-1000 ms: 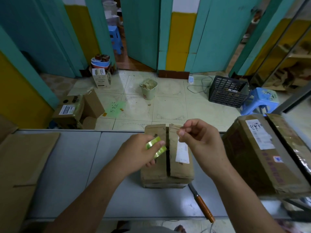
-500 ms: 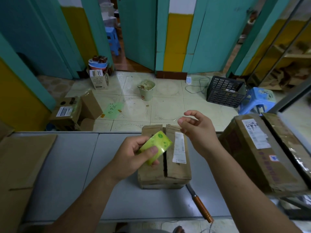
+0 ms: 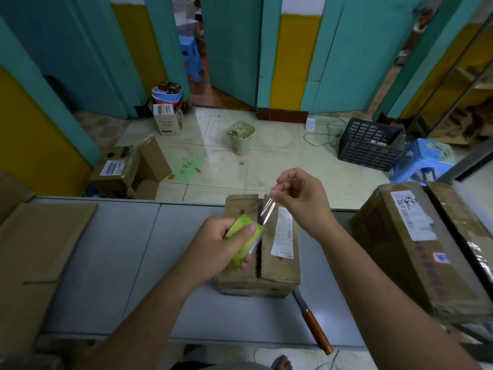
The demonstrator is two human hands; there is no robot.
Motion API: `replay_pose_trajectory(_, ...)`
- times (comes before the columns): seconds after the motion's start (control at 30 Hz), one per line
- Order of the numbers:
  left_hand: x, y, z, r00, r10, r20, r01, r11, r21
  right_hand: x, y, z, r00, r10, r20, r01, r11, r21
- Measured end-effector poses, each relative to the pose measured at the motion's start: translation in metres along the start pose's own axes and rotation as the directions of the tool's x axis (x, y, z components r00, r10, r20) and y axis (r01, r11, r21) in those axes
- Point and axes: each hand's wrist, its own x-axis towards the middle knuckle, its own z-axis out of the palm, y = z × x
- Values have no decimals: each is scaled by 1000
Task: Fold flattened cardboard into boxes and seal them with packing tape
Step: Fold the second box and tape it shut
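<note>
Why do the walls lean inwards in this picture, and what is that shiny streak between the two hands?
Head view: the wide-angle lens bows the teal door panels and the grey table; head view, the streak is clear packing tape catching light, stretched from the green tape roll gripped by the left hand to the pinching right hand; the pale floor tiles show glare.

We see teal wall panels [image 3: 360, 49] alternating with yellow sections [image 3: 290, 60]; open doorway [image 3: 194, 28] at back, blue stool [image 3: 190, 58] inside it; floor [image 3: 280, 166] pale square tiles, glossy, catching soft light; we note waste bin [image 3: 241, 137] mid-floor; green paper sheet [image 3: 186, 168] taped to tiles; black slatted crate [image 3: 369, 145] at right, second blue stool [image 3: 424, 162] just beside it; power strip [image 3: 310, 125] near skirting; grey table [image 3: 106, 263] in foreground; shelving [image 3: 458, 102] far right, dim.
</note>
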Motion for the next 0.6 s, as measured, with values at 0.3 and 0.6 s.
replay_pose_trajectory(0.3, -40, -24, 34, 981, -195, 15, 171, 816, -552, 39, 33, 5, 955, 64, 291, -38, 995, -92)
replay_pose_trajectory(0.6, -34, -54, 54, 927, -272, -258, 110, 855, -507, 59, 46, 9, 907, 115, 404, 14, 954, -301)
